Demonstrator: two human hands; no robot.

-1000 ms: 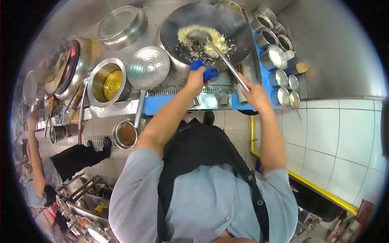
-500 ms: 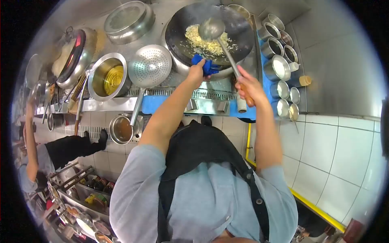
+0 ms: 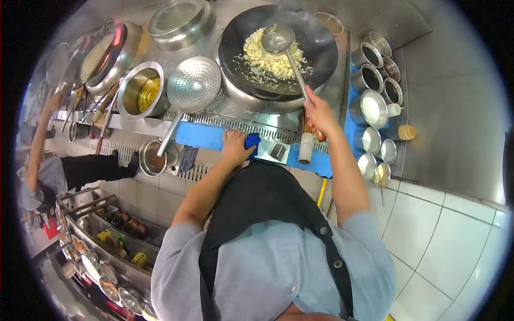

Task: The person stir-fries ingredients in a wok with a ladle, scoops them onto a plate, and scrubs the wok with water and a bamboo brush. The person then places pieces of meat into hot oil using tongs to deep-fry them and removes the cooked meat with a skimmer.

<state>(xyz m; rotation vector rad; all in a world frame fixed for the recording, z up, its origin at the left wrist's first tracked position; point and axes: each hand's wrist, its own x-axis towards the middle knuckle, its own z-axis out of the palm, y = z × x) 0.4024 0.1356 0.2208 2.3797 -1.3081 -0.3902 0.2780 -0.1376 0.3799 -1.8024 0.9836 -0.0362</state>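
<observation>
My right hand (image 3: 320,115) is wrapped round the handle of a long metal ladle (image 3: 278,39). The ladle's bowl hangs over pale yellow and white food (image 3: 263,60) in a dark wok (image 3: 321,53), and some steam rises there. At the stove's front edge, my left hand (image 3: 235,146) rests by a bundled blue cloth (image 3: 251,143), its fingers closed against it. A blue towel (image 3: 199,135) lies along the edge on that side. Just below my right hand stands a brush with a pale handle (image 3: 305,149).
Left of the wok are a perforated strainer (image 3: 194,84), a pot of yellow oil (image 3: 127,96) and an upturned metal pot (image 3: 179,27). Several metal containers (image 3: 373,109) line the right side. A co-worker (image 3: 45,174) stands far left.
My left hand has left the wok's rim with the blue cloth and come down to the stove's front edge. The ladle has lifted off the food, and the view has shifted slightly.
</observation>
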